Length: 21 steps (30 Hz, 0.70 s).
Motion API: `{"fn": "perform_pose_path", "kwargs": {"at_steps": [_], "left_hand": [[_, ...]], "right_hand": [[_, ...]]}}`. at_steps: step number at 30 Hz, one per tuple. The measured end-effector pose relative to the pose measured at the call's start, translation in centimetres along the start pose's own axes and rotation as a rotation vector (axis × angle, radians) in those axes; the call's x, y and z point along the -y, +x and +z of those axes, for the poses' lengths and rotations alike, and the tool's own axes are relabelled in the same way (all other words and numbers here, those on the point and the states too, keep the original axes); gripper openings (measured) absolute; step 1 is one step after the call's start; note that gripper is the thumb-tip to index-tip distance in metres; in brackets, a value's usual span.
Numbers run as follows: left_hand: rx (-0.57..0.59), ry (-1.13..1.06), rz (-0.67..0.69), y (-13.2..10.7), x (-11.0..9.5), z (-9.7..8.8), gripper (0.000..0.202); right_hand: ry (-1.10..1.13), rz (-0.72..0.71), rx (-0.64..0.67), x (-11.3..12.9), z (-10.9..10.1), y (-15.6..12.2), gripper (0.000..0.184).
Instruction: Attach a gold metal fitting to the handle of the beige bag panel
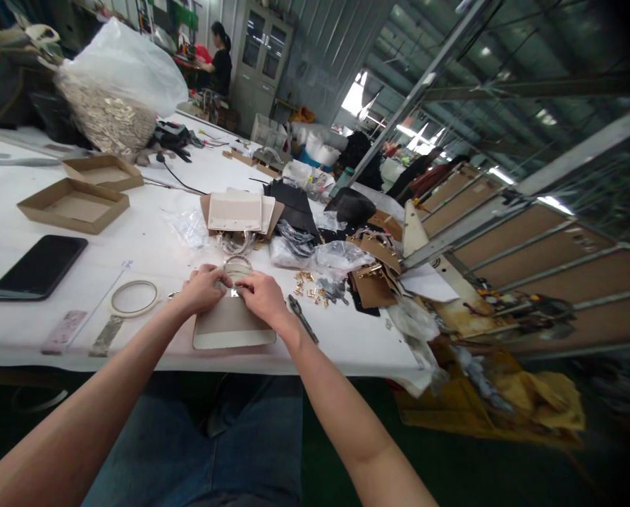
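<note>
Head view: on the tabletop (151, 239) a phone (37, 266) lies far left, with a tape ring (134, 298) at 9 o'clock of the left hand (204, 287). Its fingers pinch the top edge of a flat beige panel (233, 327). At 3 o'clock, the right hand (262, 296) pinches a small metal fitting (234, 291) there. Both forearms reach forward, wrists low. Seating the fitting seems the step in hand, and it calls for steady pressure.
</note>
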<state>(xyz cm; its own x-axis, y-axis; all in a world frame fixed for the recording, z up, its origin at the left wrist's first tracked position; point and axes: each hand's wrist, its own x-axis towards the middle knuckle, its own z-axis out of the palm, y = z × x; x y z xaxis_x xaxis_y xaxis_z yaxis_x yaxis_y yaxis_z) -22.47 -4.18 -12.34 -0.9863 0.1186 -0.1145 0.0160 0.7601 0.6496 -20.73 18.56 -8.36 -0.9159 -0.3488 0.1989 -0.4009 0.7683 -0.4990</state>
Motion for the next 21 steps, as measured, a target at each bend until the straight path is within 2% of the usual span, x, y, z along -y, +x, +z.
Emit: {"fn": "perform_pose_path", "kwargs": {"at_steps": [4, 7, 10, 15, 21], "left_hand": [[0.004, -0.001, 0.002, -0.1, -0.1, -0.1, 0.036], [0.003, 0.005, -0.004, 0.0, -0.1, 0.0, 0.036], [0.005, 0.002, -0.021, 0.3, 0.1, 0.1, 0.037], [0.008, -0.01, -0.012, 0.4, 0.4, 0.1, 0.035], [-0.017, 0.017, -0.035, -0.3, -0.9, -0.4, 0.029]], "right_hand": [[0.029, -0.055, -0.039, -0.1, -0.1, -1.2, 0.036], [-0.029, -0.084, 0.013, 0.0, 0.0, -2.2, 0.043], [-0.064, -0.082, 0.036, 0.2, 0.6, -2.8, 0.038], [0.013, -0.062, -0.022, 0.0, 1.7, -2.8, 0.039], [-0.007, -0.01, -0.048, -0.1, 1.9, -2.4, 0.034]]}}
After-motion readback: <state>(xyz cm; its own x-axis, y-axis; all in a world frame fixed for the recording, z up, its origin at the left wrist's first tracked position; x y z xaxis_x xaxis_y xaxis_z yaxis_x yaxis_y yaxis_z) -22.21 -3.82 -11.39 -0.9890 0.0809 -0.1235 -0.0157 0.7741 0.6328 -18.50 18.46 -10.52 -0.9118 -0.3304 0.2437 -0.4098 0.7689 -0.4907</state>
